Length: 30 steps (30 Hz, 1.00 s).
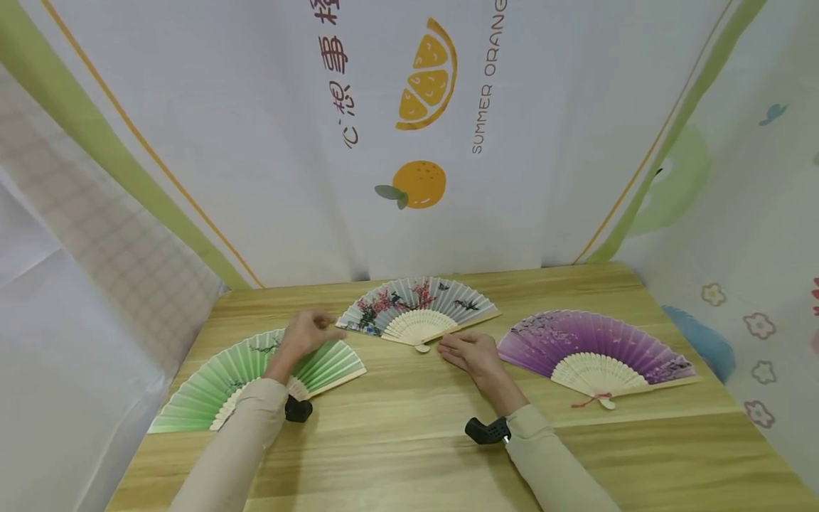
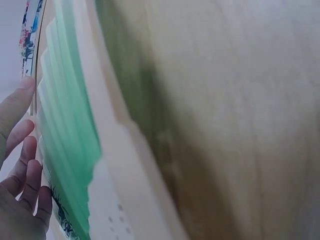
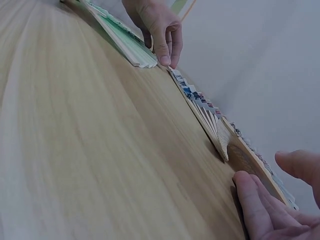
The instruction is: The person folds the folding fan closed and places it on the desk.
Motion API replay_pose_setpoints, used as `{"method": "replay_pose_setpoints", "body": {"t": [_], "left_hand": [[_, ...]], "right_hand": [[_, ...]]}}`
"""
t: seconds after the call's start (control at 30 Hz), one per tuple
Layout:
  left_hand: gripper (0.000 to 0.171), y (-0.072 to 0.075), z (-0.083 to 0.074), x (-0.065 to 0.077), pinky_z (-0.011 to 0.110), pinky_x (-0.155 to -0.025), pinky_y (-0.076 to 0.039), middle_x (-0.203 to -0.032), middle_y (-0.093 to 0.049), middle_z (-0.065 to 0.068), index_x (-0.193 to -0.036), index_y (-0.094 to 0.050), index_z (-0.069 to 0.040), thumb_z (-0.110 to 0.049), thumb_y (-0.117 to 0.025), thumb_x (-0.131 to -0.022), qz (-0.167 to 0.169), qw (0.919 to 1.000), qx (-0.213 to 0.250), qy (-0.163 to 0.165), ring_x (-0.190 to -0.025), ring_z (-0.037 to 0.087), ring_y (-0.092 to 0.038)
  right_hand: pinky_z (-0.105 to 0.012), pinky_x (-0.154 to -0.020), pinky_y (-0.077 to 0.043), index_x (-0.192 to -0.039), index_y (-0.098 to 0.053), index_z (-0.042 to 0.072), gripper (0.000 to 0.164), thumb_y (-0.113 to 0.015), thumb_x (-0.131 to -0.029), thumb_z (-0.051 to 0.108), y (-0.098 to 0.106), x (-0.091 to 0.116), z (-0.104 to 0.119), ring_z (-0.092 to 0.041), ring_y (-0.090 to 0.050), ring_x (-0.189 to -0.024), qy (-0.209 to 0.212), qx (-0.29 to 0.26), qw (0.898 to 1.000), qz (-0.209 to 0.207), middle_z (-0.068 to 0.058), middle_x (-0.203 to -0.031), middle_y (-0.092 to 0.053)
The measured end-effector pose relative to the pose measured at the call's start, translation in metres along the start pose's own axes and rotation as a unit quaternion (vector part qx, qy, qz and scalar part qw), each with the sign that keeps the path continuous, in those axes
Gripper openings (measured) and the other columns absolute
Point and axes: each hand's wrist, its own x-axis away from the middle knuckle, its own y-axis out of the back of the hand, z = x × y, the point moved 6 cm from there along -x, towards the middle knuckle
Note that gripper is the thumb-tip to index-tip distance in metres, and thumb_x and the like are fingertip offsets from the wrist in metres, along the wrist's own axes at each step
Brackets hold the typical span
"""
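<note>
Three folding fans lie spread on the wooden table. The middle one, a pale grey fan (image 1: 419, 302) with pink blossoms and birds, is between my hands. My left hand (image 1: 306, 334) reaches over the green fan (image 1: 214, 373), its thumb (image 2: 22, 95) right at the grey fan's left tip and the other fingers loosely bent, apart from each other. Beside the grey fan's lower right edge, close to its pivot end, my right hand (image 1: 476, 355) lies low with fairly straight fingers (image 3: 250, 195) at the wood and the thumb raised.
To the right lies a purple fan (image 1: 563, 338) with a small red tassel (image 1: 589, 401). A white curtain (image 1: 288, 178) printed with oranges hangs along the table's back edge. Black wrist devices (image 1: 488, 431) sit at both cuffs.
</note>
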Motion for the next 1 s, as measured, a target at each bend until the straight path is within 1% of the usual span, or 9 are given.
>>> {"method": "replay_pose_setpoints", "body": {"t": [0.23, 0.37, 0.5, 0.63, 0.77, 1.0], "left_hand": [[0.050, 0.000, -0.001, -0.002, 0.053, -0.095, -0.048, -0.121, -0.066, 0.023, -0.123, -0.069, 0.001, -0.032, -0.083, -0.087, -0.002, 0.9997, -0.023, 0.006, -0.110, 0.039, -0.061], [0.051, -0.001, -0.002, -0.003, 0.054, -0.097, -0.047, -0.122, -0.067, 0.022, -0.124, -0.069, 0.001, -0.033, -0.083, -0.088, -0.003, 0.9996, -0.025, 0.012, -0.112, 0.039, -0.061], [0.049, -0.002, -0.004, -0.004, 0.053, -0.095, -0.047, -0.121, -0.067, 0.020, -0.121, -0.070, 0.000, -0.032, -0.083, -0.088, -0.009, 0.9995, -0.025, 0.016, -0.111, 0.038, -0.061], [0.046, -0.003, -0.005, -0.003, 0.052, -0.091, -0.050, -0.118, -0.067, 0.020, -0.117, -0.071, 0.001, -0.031, -0.083, -0.087, -0.010, 0.9996, -0.019, 0.020, -0.108, 0.037, -0.061], [0.045, -0.004, -0.006, -0.003, 0.051, -0.089, -0.050, -0.118, -0.066, 0.020, -0.116, -0.069, 0.000, -0.033, -0.082, -0.088, -0.009, 0.9993, -0.023, 0.026, -0.107, 0.037, -0.061], [0.044, -0.003, -0.008, -0.006, 0.050, -0.089, -0.049, -0.116, -0.067, 0.019, -0.115, -0.069, -0.001, -0.034, -0.082, -0.088, -0.019, 0.9988, -0.038, 0.024, -0.106, 0.036, -0.061]], "right_hand": [[-0.039, -0.091, -0.054, -0.112, -0.062, -0.021, 0.022, -0.066, -0.095, -0.008, -0.003, -0.001, -0.002, -0.034, -0.070, -0.100, 0.004, -0.003, 1.000, -0.010, -0.030, -0.103, -0.068], [-0.039, -0.090, -0.055, -0.110, -0.063, -0.021, 0.020, -0.066, -0.094, -0.009, -0.001, -0.001, -0.003, -0.032, -0.071, -0.096, 0.002, -0.011, 1.000, -0.020, -0.028, -0.100, -0.069], [-0.039, -0.088, -0.055, -0.108, -0.063, -0.022, 0.019, -0.066, -0.093, -0.011, -0.003, -0.001, -0.004, -0.029, -0.072, -0.090, 0.001, -0.013, 0.999, -0.031, -0.026, -0.097, -0.070], [-0.037, -0.084, -0.057, -0.103, -0.064, -0.020, 0.017, -0.070, -0.091, -0.010, -0.006, -0.003, -0.006, -0.028, -0.073, -0.084, 0.000, 0.002, 0.998, -0.057, -0.023, -0.091, -0.071], [-0.036, -0.079, -0.058, -0.100, -0.065, -0.018, 0.017, -0.074, -0.090, -0.007, -0.008, -0.004, -0.006, -0.027, -0.074, -0.080, -0.003, 0.023, 0.996, -0.082, -0.023, -0.088, -0.072], [-0.033, -0.073, -0.059, -0.097, -0.064, -0.014, 0.018, -0.075, -0.090, -0.003, -0.012, -0.008, -0.005, -0.026, -0.074, -0.078, -0.004, 0.059, 0.993, -0.101, -0.025, -0.089, -0.072]]}}
